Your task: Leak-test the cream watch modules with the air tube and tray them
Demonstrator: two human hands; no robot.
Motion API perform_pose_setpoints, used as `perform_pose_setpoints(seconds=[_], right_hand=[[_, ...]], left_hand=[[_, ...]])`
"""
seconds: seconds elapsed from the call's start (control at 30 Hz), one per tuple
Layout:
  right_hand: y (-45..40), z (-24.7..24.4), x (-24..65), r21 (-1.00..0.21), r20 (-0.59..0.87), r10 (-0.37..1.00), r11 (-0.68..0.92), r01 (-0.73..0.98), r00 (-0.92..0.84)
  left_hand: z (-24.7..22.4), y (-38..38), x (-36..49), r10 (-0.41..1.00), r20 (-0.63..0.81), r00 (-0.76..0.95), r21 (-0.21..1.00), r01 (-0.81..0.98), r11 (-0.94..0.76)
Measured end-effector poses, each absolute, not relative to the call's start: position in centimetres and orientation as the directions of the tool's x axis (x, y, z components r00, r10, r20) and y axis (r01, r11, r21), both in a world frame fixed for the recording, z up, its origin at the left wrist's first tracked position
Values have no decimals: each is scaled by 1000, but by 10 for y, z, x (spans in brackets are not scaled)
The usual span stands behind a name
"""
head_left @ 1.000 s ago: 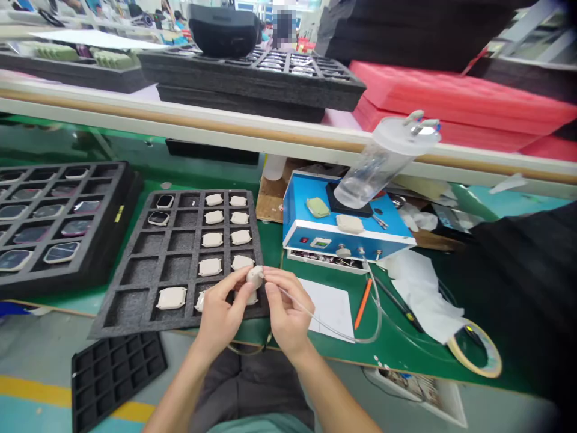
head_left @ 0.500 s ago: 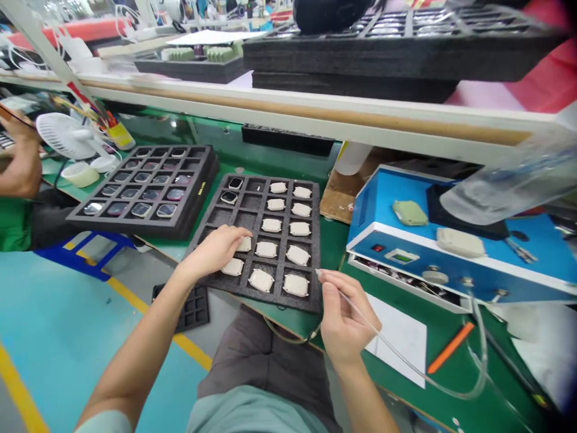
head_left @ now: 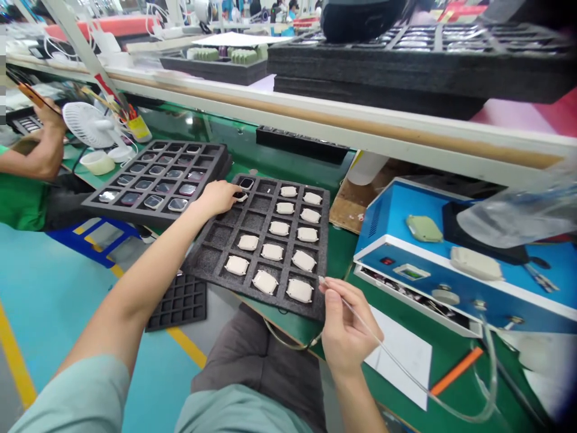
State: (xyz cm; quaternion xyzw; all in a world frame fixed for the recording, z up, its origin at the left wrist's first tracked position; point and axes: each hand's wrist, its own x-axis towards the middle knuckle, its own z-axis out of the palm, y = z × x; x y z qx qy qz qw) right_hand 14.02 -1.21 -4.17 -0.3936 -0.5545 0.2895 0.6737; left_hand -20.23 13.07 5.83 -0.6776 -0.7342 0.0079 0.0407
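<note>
A black foam tray (head_left: 202,263) with square compartments lies in front of me, holding several cream watch-shaped pieces (head_left: 272,251) in its middle and right columns. My left hand (head_left: 220,197) reaches to its upper left, fingers closed on a dark-faced watch piece (head_left: 242,196) in the second compartment of the left column. Another dark-faced piece (head_left: 246,183) sits just above. By the tray's lower right edge, my right hand (head_left: 349,322) pinches the tip of a clear thin tube (head_left: 403,362), which loops right to a blue machine.
The blue machine (head_left: 374,240) stands at right with a green piece and cream piece on top. A second filled foam tray (head_left: 135,211) is at left. A shelf edge (head_left: 288,117) crosses above. Another person's arm (head_left: 45,147) and a white fan (head_left: 88,125) are far left.
My left hand has moved up and away from the lower cream pieces to the dark-faced piece. My right hand still holds the tube near the tray's edge. The view has shifted slightly left.
</note>
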Motion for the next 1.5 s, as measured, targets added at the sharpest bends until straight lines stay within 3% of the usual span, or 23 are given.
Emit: perform_pose_setpoints(seconds=[0.17, 0.23, 0.27, 0.33, 0.37, 0.43, 0.5, 0.7, 0.9, 1.07, 1.5], right_hand=[[-12, -41, 139, -861, 499, 833, 508, 26, 238], [-12, -39, 138, -871, 477, 835, 491, 19, 273], [-12, -38, 137, -873, 470, 833, 487, 18, 290], [-10, -37, 137, -867, 479, 821, 497, 23, 311], [-9, -36, 137, -860, 492, 812, 509, 31, 314], [-6, -35, 137, -844, 521, 794, 534, 50, 314], [-3, -35, 138, -838, 533, 784, 543, 64, 318], [0, -35, 139, -852, 510, 803, 520, 56, 309], [-2, -31, 141, -809, 577, 773, 585, 56, 265], [-2, -30, 140, -799, 588, 748, 597, 77, 307], [-1, -33, 140, -834, 546, 783, 542, 105, 297]], left_hand=[[67, 115, -187, 994, 102, -44, -46, 998, 49], [66, 92, -160, 985, 173, -26, 36, 999, 20], [62, 79, -142, 978, 210, -10, 111, 994, -14], [49, 49, -97, 954, 300, -10, 523, 838, -156], [41, 35, -74, 949, 316, -25, 670, 714, -204], [25, 11, -32, 953, 300, -49, 836, 494, -238], [12, -3, -3, 964, 257, -67, 907, 361, -217], [-3, -2, 12, 978, 186, -90, 967, 193, -166], [0, -2, 9, 990, 130, -59, 982, 142, -121], [1, 0, 8, 980, 59, -189, 989, -126, -83], [3, -4, 12, 978, 32, -208, 988, -142, -63]])
